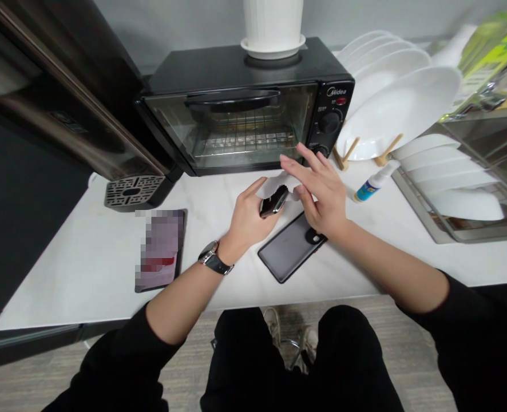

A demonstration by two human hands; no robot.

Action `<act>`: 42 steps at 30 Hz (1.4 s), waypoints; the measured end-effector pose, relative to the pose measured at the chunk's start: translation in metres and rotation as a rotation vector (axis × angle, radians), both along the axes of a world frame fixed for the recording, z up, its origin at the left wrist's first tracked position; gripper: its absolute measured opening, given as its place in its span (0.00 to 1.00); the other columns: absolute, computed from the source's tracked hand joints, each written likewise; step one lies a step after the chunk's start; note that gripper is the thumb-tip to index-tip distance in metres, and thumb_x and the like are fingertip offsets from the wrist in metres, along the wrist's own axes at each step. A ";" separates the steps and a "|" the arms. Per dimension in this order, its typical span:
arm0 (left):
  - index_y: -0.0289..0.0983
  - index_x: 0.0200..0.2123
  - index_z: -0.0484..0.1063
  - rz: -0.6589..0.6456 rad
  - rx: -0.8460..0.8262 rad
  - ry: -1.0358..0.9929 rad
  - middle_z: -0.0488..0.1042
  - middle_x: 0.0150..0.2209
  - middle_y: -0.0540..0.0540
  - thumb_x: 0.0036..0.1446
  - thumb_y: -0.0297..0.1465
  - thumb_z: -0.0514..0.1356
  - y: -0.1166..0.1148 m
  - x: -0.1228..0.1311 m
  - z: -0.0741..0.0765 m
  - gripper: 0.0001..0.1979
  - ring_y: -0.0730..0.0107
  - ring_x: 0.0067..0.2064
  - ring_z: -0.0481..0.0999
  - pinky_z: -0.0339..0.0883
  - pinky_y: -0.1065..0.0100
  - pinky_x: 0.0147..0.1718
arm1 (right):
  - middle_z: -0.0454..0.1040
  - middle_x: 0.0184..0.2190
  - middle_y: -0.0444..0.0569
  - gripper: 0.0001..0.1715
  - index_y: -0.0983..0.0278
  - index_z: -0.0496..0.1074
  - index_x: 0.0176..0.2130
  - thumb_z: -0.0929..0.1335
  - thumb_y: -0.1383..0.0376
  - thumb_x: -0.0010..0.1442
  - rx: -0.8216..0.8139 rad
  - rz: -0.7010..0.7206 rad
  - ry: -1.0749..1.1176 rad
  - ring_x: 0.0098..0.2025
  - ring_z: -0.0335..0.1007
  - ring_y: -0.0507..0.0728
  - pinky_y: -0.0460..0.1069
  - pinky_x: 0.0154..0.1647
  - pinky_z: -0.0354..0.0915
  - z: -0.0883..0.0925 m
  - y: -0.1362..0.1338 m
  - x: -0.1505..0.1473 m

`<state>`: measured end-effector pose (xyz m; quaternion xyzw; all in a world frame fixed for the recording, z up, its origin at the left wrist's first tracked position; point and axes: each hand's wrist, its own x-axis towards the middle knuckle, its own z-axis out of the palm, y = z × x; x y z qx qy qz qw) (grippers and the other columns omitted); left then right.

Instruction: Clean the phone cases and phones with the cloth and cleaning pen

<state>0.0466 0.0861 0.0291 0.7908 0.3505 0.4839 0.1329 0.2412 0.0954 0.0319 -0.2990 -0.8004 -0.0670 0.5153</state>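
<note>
My left hand [245,218] grips a small dark phone-like device [274,201] over the white counter [86,269]. My right hand [320,191] presses a white cloth or tissue [274,184] against that device, its fingers stretched out flat. Below both hands a dark phone [288,247] lies on the counter, its camera ring partly under my right palm. Another phone [159,249], its screen blurred, lies to the left of my left wrist, which wears a watch.
A black toaster oven [247,106] stands at the back with a white pot [273,27] on top. White plates [401,100] fill a rack at right, next to a small spray bottle [376,182]. A dark appliance [60,97] stands at left.
</note>
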 end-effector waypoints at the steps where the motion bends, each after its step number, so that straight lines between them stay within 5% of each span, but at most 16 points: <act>1: 0.39 0.37 0.72 0.004 0.003 0.009 0.78 0.37 0.47 0.62 0.27 0.63 -0.001 0.000 0.002 0.02 0.62 0.39 0.80 0.75 0.62 0.39 | 0.77 0.65 0.45 0.28 0.48 0.61 0.73 0.58 0.62 0.79 -0.006 -0.001 0.003 0.75 0.61 0.61 0.69 0.74 0.60 0.000 0.000 0.000; 10: 0.41 0.44 0.72 -0.168 0.145 -0.056 0.80 0.43 0.44 0.60 0.30 0.64 0.008 -0.006 -0.007 0.09 0.58 0.43 0.82 0.78 0.59 0.41 | 0.76 0.65 0.43 0.32 0.53 0.57 0.76 0.60 0.65 0.77 0.193 0.130 -0.139 0.75 0.60 0.55 0.57 0.78 0.57 0.004 -0.018 -0.010; 19: 0.39 0.37 0.73 -0.051 0.085 -0.026 0.77 0.38 0.46 0.62 0.29 0.64 -0.003 -0.003 0.003 0.02 0.64 0.37 0.79 0.75 0.63 0.37 | 0.74 0.68 0.42 0.30 0.46 0.58 0.75 0.58 0.62 0.78 0.020 0.040 -0.003 0.74 0.64 0.60 0.65 0.72 0.64 0.006 -0.007 -0.002; 42: 0.40 0.53 0.74 -0.130 0.276 -0.001 0.79 0.41 0.43 0.67 0.36 0.61 -0.001 -0.005 0.009 0.14 0.61 0.38 0.81 0.77 0.61 0.35 | 0.75 0.67 0.45 0.31 0.48 0.60 0.74 0.58 0.62 0.77 0.059 0.140 0.068 0.71 0.69 0.62 0.65 0.65 0.73 0.004 -0.012 -0.006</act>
